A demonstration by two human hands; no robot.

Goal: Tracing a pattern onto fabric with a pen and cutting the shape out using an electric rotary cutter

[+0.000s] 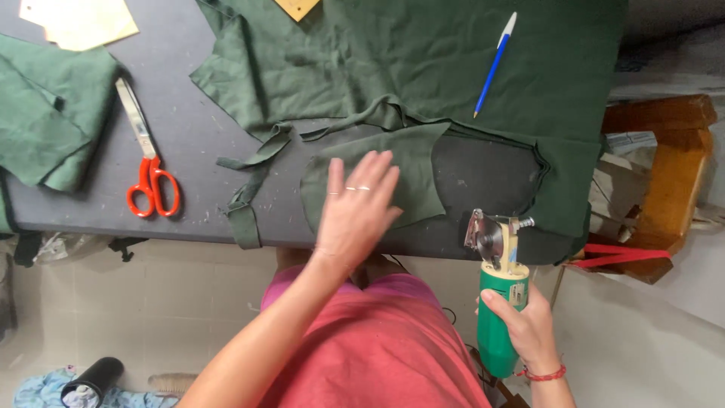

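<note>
Two hands: both are seen, each on a separate thing.
Left hand: laid flat, fingers spread wide, nothing gripped; the palm is pressed on a cut piece of dark green woven cloth near the front edge of the table.
Right hand: fingers wrapped closed round the green plastic body of a handheld rotary fabric cutter; the round steel blade end is held at the table's front edge, just beside the cut piece.
Cloth location: front edge, about midway along the grey-topped work table; a larger sheet of the same green cloth is spread behind it toward the far right corner.
Handling, cloth: judged light, limp, easily rucked; best held by flat pressure close to the cut line, not pinched.
Handling, cutter: judged rigid and fairly heavy; to be held by the body only, well clear of the blade.
Other items: orange-handled steel scissors toward the left end; blue and white pen on the large sheet; folded green cloth at the left edge.
</note>
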